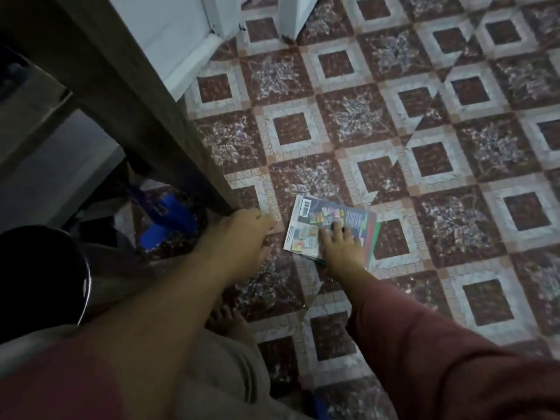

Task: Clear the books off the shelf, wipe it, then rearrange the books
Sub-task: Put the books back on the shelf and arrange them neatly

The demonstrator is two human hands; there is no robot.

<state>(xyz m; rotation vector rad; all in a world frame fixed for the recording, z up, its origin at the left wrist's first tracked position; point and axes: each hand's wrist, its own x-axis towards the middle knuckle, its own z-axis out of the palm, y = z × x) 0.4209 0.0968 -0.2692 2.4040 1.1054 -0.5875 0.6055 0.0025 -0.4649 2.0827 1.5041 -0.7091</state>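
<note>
Nearest, the person's dark red sleeve point(439, 359) covers the right arm, while the left forearm is bare. Below them are a beige trouser leg point(218, 374) and a bare foot point(225, 316) on the patterned tile floor point(454, 225). At the near left sits a round black object point(45, 268), too dark to name.

A little farther out, the right hand point(341, 245) lies flat on a thin stack of books point(315, 221), fingers spread and straight and pressing on the top cover. The stack lies on the floor just right of the wooden panel's lower end, barcode corner pointing away, with green and red edges showing beneath the top book. The left hand point(245, 225) is just left of the stack, at the foot of the wooden panel point(127, 95). Its fingers look bent, but I cannot tell whether it grips anything.

Left of that hand, in the shadow under the panel, lies something blue point(172, 216). Farthest off stands a white door frame point(169, 34).
</note>
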